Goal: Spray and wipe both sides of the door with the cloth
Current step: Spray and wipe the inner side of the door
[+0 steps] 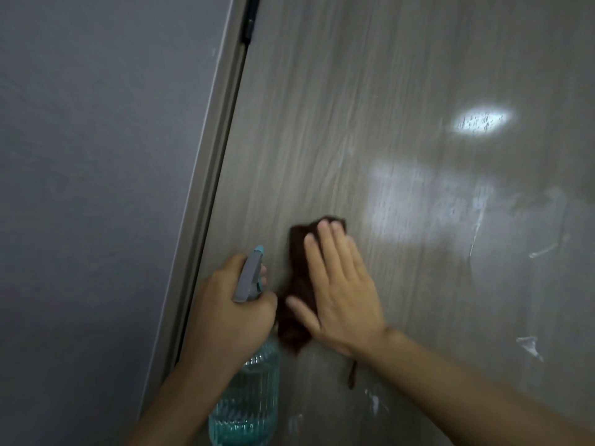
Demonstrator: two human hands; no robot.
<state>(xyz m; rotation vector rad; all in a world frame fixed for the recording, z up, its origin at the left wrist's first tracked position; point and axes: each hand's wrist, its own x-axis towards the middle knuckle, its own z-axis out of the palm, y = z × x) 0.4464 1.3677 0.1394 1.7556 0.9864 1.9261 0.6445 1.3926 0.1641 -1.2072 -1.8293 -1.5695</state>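
Your right hand (341, 284) presses the brown cloth (296, 284) flat-fingered against the door (386, 91); your left hand (231, 304) grips the spray bottle (248, 391) beside it.

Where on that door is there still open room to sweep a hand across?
Open: the door above the cloth, and right of the right hand. Crowded: lower left, where the left hand holds the spray bottle beside the frame.

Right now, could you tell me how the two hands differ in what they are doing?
The left hand grips the spray bottle with curled fingers; the right hand lies flat, straight fingers pressing the brown cloth against the door. The left is off the door, the right on it. Both are bare.
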